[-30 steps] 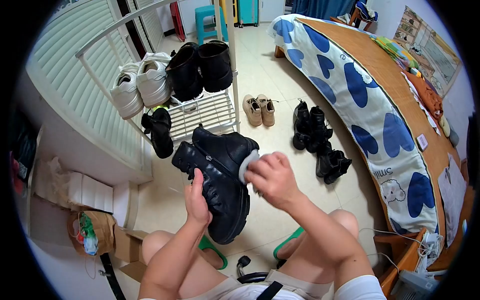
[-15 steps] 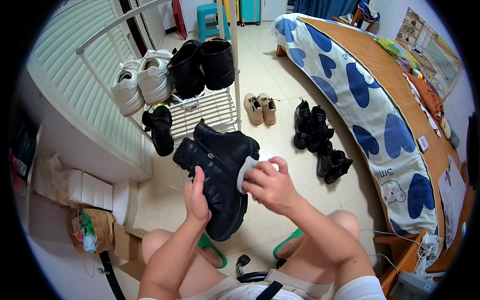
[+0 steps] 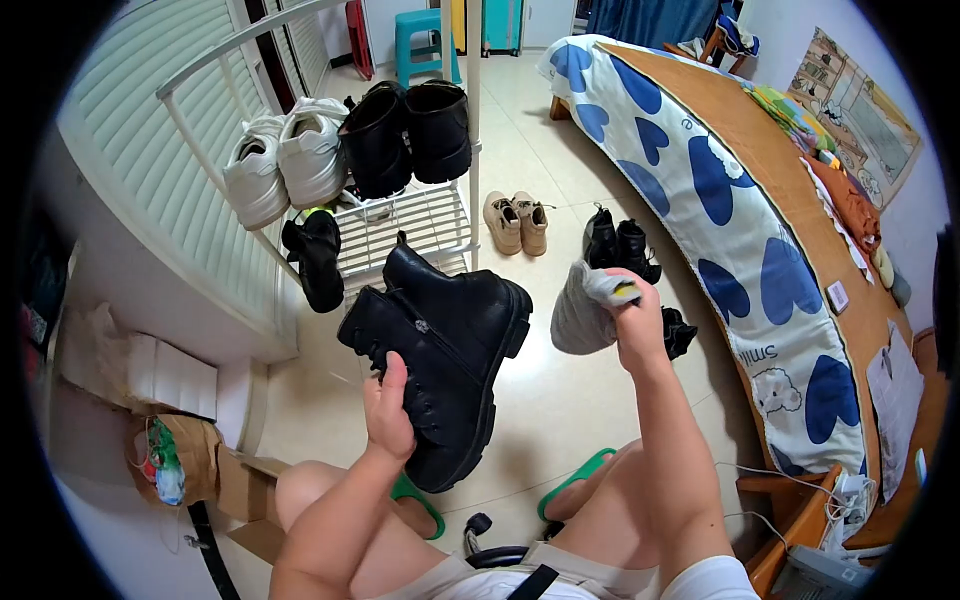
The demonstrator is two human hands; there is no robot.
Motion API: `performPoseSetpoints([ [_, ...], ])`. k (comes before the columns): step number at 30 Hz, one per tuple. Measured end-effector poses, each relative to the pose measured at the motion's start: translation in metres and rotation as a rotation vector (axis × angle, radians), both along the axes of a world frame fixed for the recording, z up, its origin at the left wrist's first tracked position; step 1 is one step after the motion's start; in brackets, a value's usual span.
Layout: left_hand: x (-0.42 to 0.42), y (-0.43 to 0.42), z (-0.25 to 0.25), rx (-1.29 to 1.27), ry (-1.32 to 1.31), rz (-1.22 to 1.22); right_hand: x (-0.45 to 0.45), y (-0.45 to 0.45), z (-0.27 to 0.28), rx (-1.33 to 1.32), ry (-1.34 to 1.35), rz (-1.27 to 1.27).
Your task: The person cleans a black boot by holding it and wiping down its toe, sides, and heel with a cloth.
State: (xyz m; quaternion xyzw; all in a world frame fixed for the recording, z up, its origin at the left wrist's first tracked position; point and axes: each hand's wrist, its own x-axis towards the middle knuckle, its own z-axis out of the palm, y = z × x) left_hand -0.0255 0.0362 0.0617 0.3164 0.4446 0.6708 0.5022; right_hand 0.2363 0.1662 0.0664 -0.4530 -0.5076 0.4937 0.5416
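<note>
A black lace-up ankle boot [image 3: 440, 370] with a side zipper is held up in front of my knees, sole toward the right. My left hand [image 3: 388, 418] grips it at the laced front, thumb showing and the other fingers hidden behind the boot. Off to the right, apart from the boot, my right hand [image 3: 640, 325] is closed round a grey cloth [image 3: 583, 318]. The cloth hangs to the left of the fist, and a small yellow patch shows in its fold.
A white rack [image 3: 400, 225] at the left carries white sneakers [image 3: 312, 155] and black boots [image 3: 405, 140]. Tan shoes [image 3: 516, 224] and more black shoes [image 3: 615, 240] stand on the floor. A bed [image 3: 720, 190] runs along the right; a paper bag [image 3: 195, 455] sits at lower left.
My right hand has moved the cloth off the boot's sole side, to the right and upward. The boot stays in my left hand, shifted slightly.
</note>
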Motion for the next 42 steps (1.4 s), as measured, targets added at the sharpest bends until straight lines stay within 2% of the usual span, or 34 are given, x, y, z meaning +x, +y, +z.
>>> performPoseSetpoints([
  [4, 0.0, 0.0, -0.001, 0.009, -0.018, -0.017, -0.004, -0.008, 0.007, -0.16, 0.268, 0.09],
  [10, 0.005, 0.001, -0.003, 0.036, 0.05, 0.052, -0.016, -0.014, 0.011, -0.297, 0.307, 0.176],
  [13, 0.008, 0.003, 0.002, 0.017, 0.035, 0.08, -0.024, -0.013, 0.007, -0.19, 0.134, 0.227],
  [18, 0.007, 0.005, -0.001, 0.0, 0.056, 0.078, -0.042, -0.028, 0.009, -0.26, 0.09, 0.335],
  [30, 0.015, 0.003, -0.003, 0.0, 0.084, 0.083, -0.068, -0.028, -0.004, -0.398, 0.043, 0.271],
  [36, 0.015, 0.005, -0.002, 0.015, 0.085, 0.112, -0.07, -0.037, -0.01, -0.158, -0.224, 0.276],
  [38, 0.014, 0.005, -0.004, 0.027, 0.122, 0.098, -0.067, -0.028, -0.011, -0.212, -0.088, 0.249],
  [42, 0.011, 0.006, -0.006, 0.028, 0.136, 0.064, -0.068, -0.022, -0.004, -0.198, -0.085, 0.22],
])
